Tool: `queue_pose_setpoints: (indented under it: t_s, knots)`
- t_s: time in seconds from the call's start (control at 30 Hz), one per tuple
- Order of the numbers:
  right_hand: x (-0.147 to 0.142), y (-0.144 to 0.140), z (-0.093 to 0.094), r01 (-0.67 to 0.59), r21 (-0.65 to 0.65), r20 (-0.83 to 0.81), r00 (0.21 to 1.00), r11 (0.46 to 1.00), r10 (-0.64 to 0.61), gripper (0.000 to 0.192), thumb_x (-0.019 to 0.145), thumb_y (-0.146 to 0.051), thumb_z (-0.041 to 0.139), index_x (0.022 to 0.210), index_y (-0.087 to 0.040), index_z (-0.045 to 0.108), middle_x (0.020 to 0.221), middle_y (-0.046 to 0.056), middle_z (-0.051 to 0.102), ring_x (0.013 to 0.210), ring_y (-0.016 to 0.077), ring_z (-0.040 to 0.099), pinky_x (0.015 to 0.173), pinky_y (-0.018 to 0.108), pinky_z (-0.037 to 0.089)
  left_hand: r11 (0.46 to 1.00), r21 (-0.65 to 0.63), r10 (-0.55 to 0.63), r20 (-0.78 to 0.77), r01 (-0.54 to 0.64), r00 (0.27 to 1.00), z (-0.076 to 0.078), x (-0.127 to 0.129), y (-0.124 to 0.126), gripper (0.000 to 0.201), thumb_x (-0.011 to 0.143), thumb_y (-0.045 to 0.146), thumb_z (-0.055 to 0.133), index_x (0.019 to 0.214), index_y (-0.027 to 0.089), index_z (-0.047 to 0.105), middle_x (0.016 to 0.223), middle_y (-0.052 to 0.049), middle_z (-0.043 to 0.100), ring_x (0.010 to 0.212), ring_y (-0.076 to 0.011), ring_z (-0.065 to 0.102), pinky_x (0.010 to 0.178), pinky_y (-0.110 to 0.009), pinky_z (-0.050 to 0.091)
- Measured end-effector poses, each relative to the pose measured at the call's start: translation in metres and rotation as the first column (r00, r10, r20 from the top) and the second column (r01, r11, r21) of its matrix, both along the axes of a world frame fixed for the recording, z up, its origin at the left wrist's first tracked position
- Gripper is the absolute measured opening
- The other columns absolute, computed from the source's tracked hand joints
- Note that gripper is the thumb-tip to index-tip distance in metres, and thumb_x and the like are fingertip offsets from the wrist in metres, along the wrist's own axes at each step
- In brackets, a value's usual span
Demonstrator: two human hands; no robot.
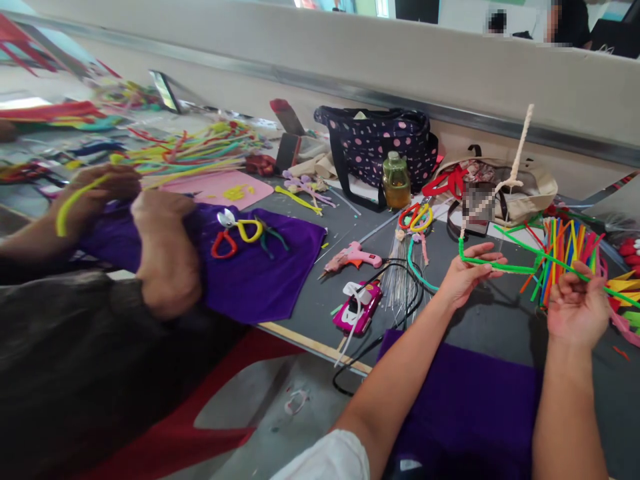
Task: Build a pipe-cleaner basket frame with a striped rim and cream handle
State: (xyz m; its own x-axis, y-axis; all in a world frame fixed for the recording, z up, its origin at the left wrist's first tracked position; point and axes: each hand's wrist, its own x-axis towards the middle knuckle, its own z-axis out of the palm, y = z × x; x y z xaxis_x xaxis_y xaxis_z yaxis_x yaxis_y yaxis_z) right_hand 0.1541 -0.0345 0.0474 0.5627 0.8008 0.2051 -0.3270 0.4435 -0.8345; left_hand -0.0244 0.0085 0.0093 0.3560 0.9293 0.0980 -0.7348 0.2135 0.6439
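Observation:
My left hand (467,275) pinches a green pipe cleaner (517,269) between thumb and fingers. That pipe cleaner is bent into an angular shape, and a cream twisted pipe cleaner (521,147) rises from its left end. To the right, my right hand (575,303) has its fingers closed on the long green strand that runs out past it. A purple cloth (470,393) lies below my forearms. Behind my right hand is a bundle of colourful pipe cleaners (560,250).
A pink glue gun (353,259), a magenta gadget with a cable (360,308) and red-and-yellow scissors (417,219) lie left of my arms. Farther back stand a polka-dot bag (390,137) and a bottle (396,180). A co-worker's hands (163,220) handle a yellow pipe cleaner at the left.

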Motion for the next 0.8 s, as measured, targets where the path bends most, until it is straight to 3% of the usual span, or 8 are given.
queue_pose_setpoints:
  t_s: [0.13, 0.37, 0.53, 0.67, 0.8]
  knots:
    - [-0.008, 0.002, -0.004, -0.153, -0.057, -0.089, 0.985, 0.986, 0.148, 0.037, 0.074, -0.047, 0.067, 0.087, -0.012, 0.064, 0.064, -0.002, 0.056, 0.045, 0.0047, 0.039, 0.035, 0.016, 0.023, 0.999, 0.003, -0.033, 0.018, 0.033, 0.999, -0.002, 0.004, -0.002, 0.057, 0.063, 0.018, 0.078, 0.117, 0.019, 0.059, 0.118, -0.012, 0.062, 0.110, -0.0318, 0.060, 0.086, -0.039, 0.051]
    - [-0.007, 0.009, -0.016, -0.214, -0.168, -0.162, 0.969, 0.962, 0.187, 0.036, 0.069, -0.044, 0.073, 0.082, -0.013, 0.063, 0.057, -0.006, 0.053, 0.039, 0.0015, 0.034, 0.033, 0.014, 0.022, 0.998, 0.025, -0.059, 0.002, 0.059, 0.998, 0.001, 0.003, -0.004, 0.059, 0.064, 0.019, 0.077, 0.119, 0.023, 0.056, 0.132, -0.011, 0.054, 0.114, -0.0323, 0.057, 0.087, -0.040, 0.051]
    - [-0.011, 0.010, -0.018, -0.099, -0.183, -0.024, 0.995, 0.978, 0.097, 0.035, 0.070, -0.046, 0.071, 0.084, -0.015, 0.063, 0.058, -0.004, 0.057, 0.039, 0.0030, 0.036, 0.033, 0.014, 0.023, 0.998, 0.033, -0.057, 0.019, 0.057, 0.998, 0.000, 0.003, -0.003, 0.052, 0.066, 0.019, 0.077, 0.115, 0.019, 0.059, 0.131, -0.013, 0.055, 0.114, -0.0323, 0.057, 0.090, -0.040, 0.049]
    - [-0.013, 0.011, -0.017, -0.050, -0.158, -0.014, 0.999, 0.986, 0.048, 0.034, 0.067, -0.043, 0.074, 0.082, -0.016, 0.059, 0.062, -0.002, 0.060, 0.043, 0.0038, 0.039, 0.035, 0.015, 0.026, 0.999, 0.025, -0.025, 0.031, 0.024, 0.999, -0.005, 0.004, -0.001, 0.047, 0.067, 0.019, 0.076, 0.113, 0.017, 0.062, 0.126, -0.014, 0.059, 0.112, -0.0307, 0.059, 0.091, -0.040, 0.048]
    - [-0.008, 0.012, -0.020, 0.127, -0.142, 0.034, 0.992, 0.982, -0.124, 0.030, 0.068, -0.037, 0.072, 0.081, -0.019, 0.052, 0.066, -0.003, 0.057, 0.045, 0.0058, 0.041, 0.037, 0.016, 0.027, 1.000, 0.016, 0.022, 0.036, -0.022, 0.999, -0.008, 0.005, 0.002, 0.047, 0.068, 0.018, 0.074, 0.114, 0.017, 0.063, 0.122, -0.014, 0.062, 0.108, -0.0284, 0.061, 0.090, -0.040, 0.048]
